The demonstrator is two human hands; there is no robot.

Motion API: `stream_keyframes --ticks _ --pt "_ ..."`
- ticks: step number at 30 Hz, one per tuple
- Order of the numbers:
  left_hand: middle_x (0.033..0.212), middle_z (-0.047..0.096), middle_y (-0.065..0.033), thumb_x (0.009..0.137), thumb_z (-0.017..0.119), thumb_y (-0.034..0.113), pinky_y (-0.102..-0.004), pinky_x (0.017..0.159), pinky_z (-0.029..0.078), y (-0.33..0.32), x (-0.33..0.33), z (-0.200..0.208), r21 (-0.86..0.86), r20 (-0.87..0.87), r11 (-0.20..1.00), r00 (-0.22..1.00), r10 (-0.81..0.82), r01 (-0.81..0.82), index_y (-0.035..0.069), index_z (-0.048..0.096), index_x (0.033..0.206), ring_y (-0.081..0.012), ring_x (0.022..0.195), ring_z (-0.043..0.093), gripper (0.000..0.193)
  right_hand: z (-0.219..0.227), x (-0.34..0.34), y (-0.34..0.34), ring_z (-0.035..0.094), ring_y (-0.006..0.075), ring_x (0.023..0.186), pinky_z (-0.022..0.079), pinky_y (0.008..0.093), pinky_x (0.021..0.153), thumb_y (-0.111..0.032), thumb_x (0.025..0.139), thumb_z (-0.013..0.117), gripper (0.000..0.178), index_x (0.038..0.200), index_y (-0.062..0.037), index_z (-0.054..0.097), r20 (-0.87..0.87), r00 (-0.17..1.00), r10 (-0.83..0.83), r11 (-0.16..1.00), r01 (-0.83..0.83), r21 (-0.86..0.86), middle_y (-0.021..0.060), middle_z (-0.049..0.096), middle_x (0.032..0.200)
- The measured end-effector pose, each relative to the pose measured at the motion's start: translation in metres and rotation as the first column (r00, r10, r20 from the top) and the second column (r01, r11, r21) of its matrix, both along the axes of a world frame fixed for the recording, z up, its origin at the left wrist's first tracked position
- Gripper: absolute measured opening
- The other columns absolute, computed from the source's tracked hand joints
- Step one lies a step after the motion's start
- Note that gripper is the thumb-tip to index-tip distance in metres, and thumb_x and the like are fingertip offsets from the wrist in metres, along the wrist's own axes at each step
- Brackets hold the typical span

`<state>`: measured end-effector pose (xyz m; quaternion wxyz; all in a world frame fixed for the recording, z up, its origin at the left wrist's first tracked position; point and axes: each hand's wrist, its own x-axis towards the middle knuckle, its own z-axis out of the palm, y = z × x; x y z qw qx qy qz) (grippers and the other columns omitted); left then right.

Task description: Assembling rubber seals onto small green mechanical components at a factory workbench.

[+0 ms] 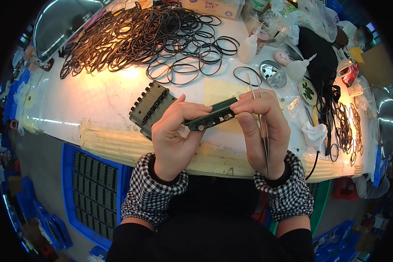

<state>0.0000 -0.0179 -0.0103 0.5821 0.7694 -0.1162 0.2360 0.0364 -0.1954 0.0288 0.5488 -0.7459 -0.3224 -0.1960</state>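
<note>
"Green plastic, I'd guess, that long narrow dark green piece with small round wheels along its side. Where does it sit?"

"Between both hands, over the near part of the pale desk. The left hand pinches one end, fingers on the upper edge, thumb underneath. The right hand nips the other end between thumb and fingertips."

"And the slim silver metal tweezers?"

"Lying through that same right hand, prongs poking out beyond the fingers."

"Would the piece be heavy?"

"Light, I'd say, and stiff; it shouldn't bend. Those wheels look like the fragile part, so I'd take it by the two ends or the long edges and keep pressure off them. A smooth surface might slip a little."

"What's beside the left hand?"

"A grey-green ridged block with dark knobs along its edge, resting on the desk. Farther back lies a tangled heap of thin black loops, soft and stretchy, I'd think."
</note>
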Motion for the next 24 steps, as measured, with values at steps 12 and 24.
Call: stream_keyframes --ticks 12,24 --pt "0.097 0.072 -0.0088 0.074 0.068 -0.007 -0.0548 0.105 0.036 0.002 0.000 -0.005 -0.038 0.015 0.996 0.996 0.084 -0.084 0.004 0.067 0.090 -0.0226 0.097 0.067 0.019 0.006 0.016 -0.035 0.054 0.0305 0.085 0.042 0.0385 0.075 -0.003 0.078 0.071 0.012 0.085 -0.0036 0.060 0.315 0.869 -0.381 0.768 0.487 -0.415 0.0084 0.059 0.080" --pt "0.097 0.072 -0.0079 0.074 0.068 -0.006 -0.0537 0.105 0.037 0.000 -0.001 -0.002 -0.037 0.009 0.998 0.999 0.053 -0.052 0.005 0.068 0.090 -0.0219 0.095 0.068 0.019 0.012 -0.003 0.000 0.057 0.0239 0.091 0.045 0.0356 0.087 -0.004 0.084 0.068 0.009 0.092 -0.0053 0.064 0.030 0.999 -0.009 0.999 0.010 -0.040 0.0062 0.067 0.093"
